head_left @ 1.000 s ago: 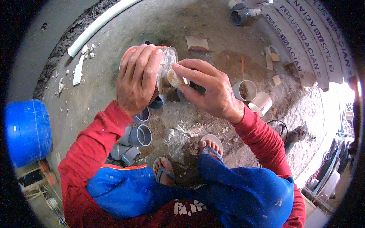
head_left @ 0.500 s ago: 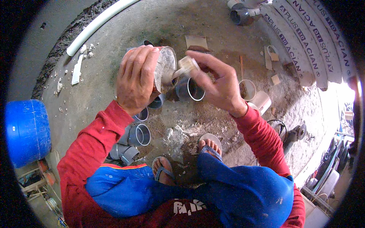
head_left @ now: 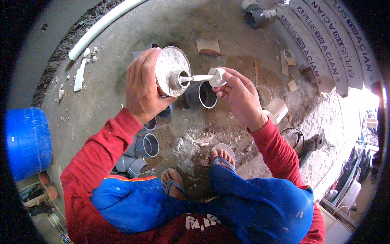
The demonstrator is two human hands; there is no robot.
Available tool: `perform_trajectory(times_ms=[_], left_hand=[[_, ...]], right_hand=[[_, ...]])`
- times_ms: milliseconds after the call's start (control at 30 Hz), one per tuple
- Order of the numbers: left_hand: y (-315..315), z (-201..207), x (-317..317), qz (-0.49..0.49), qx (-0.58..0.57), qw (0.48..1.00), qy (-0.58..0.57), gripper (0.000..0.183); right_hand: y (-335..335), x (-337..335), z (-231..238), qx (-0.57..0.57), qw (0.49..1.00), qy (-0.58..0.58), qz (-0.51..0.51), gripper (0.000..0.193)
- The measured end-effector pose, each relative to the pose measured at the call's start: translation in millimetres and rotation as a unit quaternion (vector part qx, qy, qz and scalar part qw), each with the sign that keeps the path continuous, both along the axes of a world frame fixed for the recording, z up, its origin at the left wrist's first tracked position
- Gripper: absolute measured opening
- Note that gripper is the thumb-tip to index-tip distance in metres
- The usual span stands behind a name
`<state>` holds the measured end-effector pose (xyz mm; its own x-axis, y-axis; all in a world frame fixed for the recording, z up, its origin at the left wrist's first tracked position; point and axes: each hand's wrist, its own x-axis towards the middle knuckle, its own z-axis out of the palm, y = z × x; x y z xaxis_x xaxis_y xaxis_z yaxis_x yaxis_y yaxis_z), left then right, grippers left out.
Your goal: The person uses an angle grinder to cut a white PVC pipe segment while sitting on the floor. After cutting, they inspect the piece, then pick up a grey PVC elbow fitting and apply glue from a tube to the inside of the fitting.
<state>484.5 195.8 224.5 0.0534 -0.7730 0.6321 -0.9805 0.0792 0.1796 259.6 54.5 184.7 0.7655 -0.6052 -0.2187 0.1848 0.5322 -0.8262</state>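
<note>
My left hand (head_left: 143, 87) is wrapped round a round metal can (head_left: 170, 61), whose whitish, smeared lid end is tilted toward me and to the right. A short open neck (head_left: 178, 80) sticks out of that lid. Between thumb and fingers, my right hand (head_left: 243, 95) grips a white brush cap (head_left: 217, 77). The cap's pale stem (head_left: 200, 78) reaches left to the can's neck, its far end at or inside the opening. Whatever the can contains is hidden.
Below the can, grey pipe fittings (head_left: 147, 145) and a white-rimmed pipe piece (head_left: 208, 95) stand on the floor. More pipe pieces (head_left: 278, 109) and an angle grinder (head_left: 315, 143) lie right. A blue drum (head_left: 28, 143) is left; stacked sacks (head_left: 325, 44) are far right.
My right hand has drawn the brush cap away to the right, so more of its stem shows. The can's lid end has turned more toward me.
</note>
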Motion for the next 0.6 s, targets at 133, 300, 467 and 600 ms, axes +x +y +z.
perform_trajectory(times_ms=[133,300,467,600], left_hand=[[-1.2,-4.5,-0.5,-0.009,0.0,1.0,0.021,0.106],[1.4,-4.8,1.4,-0.013,0.004,0.999,0.05,0.11],[3.7,-3.5,4.8,-0.014,0.006,0.998,0.058,0.109],[5.4,-3.4,5.7,-0.003,0.013,0.999,0.034,0.108]], right_hand=[[-10.8,-17.6,-19.0,0.079,0.995,-0.065,0.014,0.04],[-29.3,-51.2,-45.9,-0.007,0.998,0.056,-0.015,0.041],[-49.1,-66.6,-65.4,-0.102,0.973,0.205,-0.019,0.035],[-47.5,-45.8,-77.1,-0.424,0.857,0.291,-0.036,0.029]])
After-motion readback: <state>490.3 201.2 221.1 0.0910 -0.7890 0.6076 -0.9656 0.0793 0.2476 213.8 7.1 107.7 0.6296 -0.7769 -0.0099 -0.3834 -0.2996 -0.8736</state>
